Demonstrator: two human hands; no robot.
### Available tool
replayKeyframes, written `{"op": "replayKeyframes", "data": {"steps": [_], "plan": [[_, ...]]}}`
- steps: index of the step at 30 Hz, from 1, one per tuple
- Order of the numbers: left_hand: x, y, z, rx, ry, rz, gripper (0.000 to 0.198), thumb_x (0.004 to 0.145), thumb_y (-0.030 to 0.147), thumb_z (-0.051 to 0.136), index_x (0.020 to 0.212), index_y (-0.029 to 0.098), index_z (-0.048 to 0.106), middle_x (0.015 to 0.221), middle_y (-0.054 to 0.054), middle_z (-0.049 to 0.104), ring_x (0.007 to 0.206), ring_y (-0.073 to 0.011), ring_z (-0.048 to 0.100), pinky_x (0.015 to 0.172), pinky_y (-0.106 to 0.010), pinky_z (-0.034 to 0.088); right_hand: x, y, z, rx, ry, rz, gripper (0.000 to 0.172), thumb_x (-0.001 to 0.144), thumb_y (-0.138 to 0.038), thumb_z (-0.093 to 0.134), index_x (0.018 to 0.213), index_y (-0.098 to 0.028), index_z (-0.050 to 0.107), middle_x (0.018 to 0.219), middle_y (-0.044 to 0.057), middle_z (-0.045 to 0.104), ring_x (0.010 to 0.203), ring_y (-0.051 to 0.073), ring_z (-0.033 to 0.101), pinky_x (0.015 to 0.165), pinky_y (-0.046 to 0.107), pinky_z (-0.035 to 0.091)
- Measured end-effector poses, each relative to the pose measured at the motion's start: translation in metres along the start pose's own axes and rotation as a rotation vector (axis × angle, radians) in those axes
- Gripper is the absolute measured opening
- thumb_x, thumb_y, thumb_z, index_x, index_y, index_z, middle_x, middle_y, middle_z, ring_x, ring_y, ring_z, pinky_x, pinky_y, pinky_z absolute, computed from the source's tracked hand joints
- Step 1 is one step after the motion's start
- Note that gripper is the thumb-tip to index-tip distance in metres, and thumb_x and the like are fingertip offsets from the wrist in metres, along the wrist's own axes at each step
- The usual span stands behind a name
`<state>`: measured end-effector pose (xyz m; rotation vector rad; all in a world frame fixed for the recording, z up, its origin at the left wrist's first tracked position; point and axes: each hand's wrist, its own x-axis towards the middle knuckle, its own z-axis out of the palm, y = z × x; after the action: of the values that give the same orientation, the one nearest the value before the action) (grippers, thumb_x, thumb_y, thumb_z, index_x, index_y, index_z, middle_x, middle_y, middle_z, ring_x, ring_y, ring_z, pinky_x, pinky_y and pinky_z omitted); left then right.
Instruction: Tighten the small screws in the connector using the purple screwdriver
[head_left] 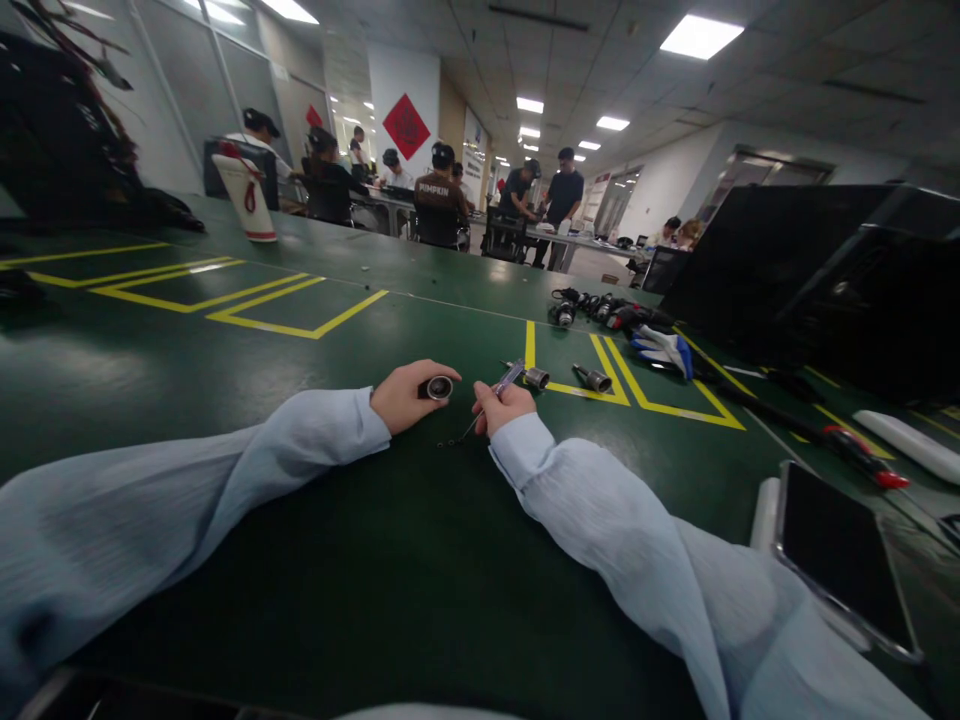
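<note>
My left hand [405, 396] is closed round a short metal cylinder [439, 388], whose round hollow end faces the right hand. My right hand [504, 405] pinches a slim tool [510, 376] with a flat, pale purplish handle. A thin dark shaft runs from it down to the left; its exact kind is too small to tell. Tiny ring shapes [451, 442] show near the shaft's lower end, but I cannot tell whether they touch it. Just beyond the right hand lies one metal cylindrical part [536, 378], and a similar part with a stem [592, 378] lies to its right.
On the green table [360, 560] are yellow tape outlines [315, 333]. Several dark tools [592, 308], a white-and-blue glove [661, 352], a red-handled tool [862, 455] and a phone [844, 560] lie right. A paper cup [247, 200] stands back left. People work at tables beyond.
</note>
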<state>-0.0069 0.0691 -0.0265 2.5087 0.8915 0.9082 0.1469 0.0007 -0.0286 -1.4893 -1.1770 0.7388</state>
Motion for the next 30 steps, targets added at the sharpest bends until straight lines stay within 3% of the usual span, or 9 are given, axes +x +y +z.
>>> {"op": "replayKeyframes", "data": {"steps": [7, 10, 17, 30], "plan": [[0.0, -0.005, -0.004, -0.591, 0.025, -0.286, 0.048, 0.052, 0.014, 0.063, 0.1, 0.009, 0.058, 0.096, -0.01, 0.066, 0.084, -0.0204, 0.064, 0.081, -0.039, 0.049, -0.007, -0.001, 0.008, 0.238, -0.039, 0.028, 0.033, 0.073, -0.039, 0.054, 0.048, -0.018, 0.049, 0.028, -0.006, 0.042, 0.025, 0.006, 0.037, 0.032, 0.019, 0.029], [0.002, -0.002, -0.004, -0.725, 0.045, -0.421, 0.051, 0.047, 0.01, 0.065, 0.099, 0.01, 0.06, 0.092, -0.007, 0.068, 0.083, -0.0196, 0.064, 0.085, -0.04, 0.047, -0.009, -0.002, 0.002, 0.387, -0.041, 0.017, 0.034, 0.068, -0.044, 0.06, 0.05, -0.017, 0.051, 0.03, -0.006, 0.045, 0.026, 0.006, 0.038, 0.031, 0.019, 0.031], [0.005, 0.003, 0.001, -0.851, 0.184, -0.542, 0.048, 0.044, 0.006, 0.064, 0.091, 0.01, 0.066, 0.077, -0.003, 0.068, 0.073, -0.0183, 0.062, 0.087, -0.041, 0.044, -0.009, 0.002, 0.003, 0.571, -0.065, -0.166, 0.026, 0.065, -0.041, 0.064, 0.065, -0.016, 0.057, 0.051, -0.003, 0.061, 0.043, 0.007, 0.053, 0.041, 0.019, 0.042], [0.004, 0.014, 0.001, -0.982, 0.184, -0.597, 0.044, 0.041, 0.008, 0.068, 0.085, 0.011, 0.066, 0.077, -0.003, 0.068, 0.074, -0.0174, 0.062, 0.079, -0.036, 0.048, 0.0, 0.017, 0.013, 0.332, -0.086, -0.268, 0.023, 0.072, -0.04, 0.055, 0.072, -0.018, 0.06, 0.066, 0.002, 0.065, 0.061, 0.013, 0.059, 0.058, 0.025, 0.047]]}}
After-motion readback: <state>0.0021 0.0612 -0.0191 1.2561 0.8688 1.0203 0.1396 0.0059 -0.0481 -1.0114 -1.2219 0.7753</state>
